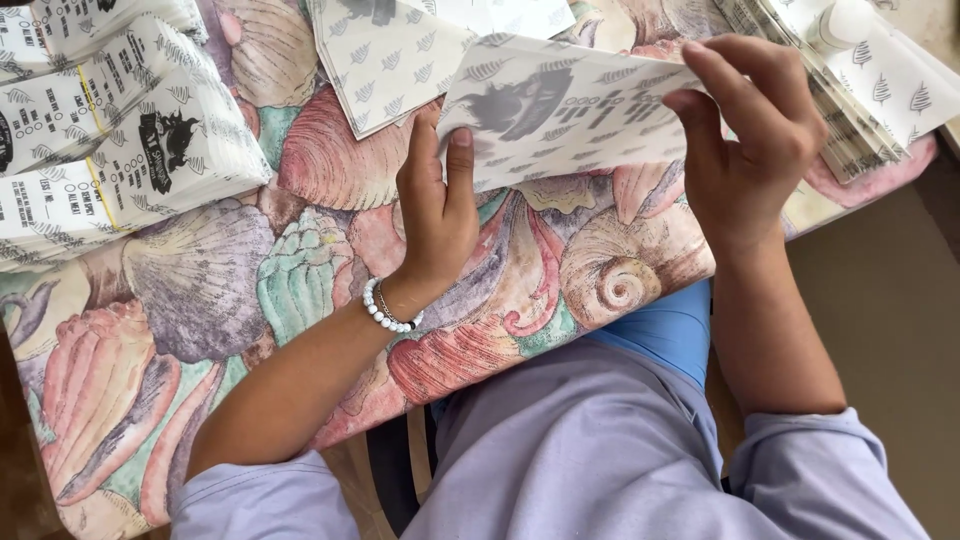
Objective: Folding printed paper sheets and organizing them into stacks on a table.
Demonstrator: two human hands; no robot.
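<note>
A flat white paper bag, printed with grey leaf motifs and a dark emblem, is held level just above a shell-patterned cloth. Its left edge is pinched between the left thumb and fingers; its right edge is gripped under the right fingers.

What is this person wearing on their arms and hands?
Both hands are bare, with no gloves or rings visible. The left hand has a bracelet of white beads at the wrist. The right hand wears nothing. Pale lavender sleeves are pushed up past the forearms.
</note>
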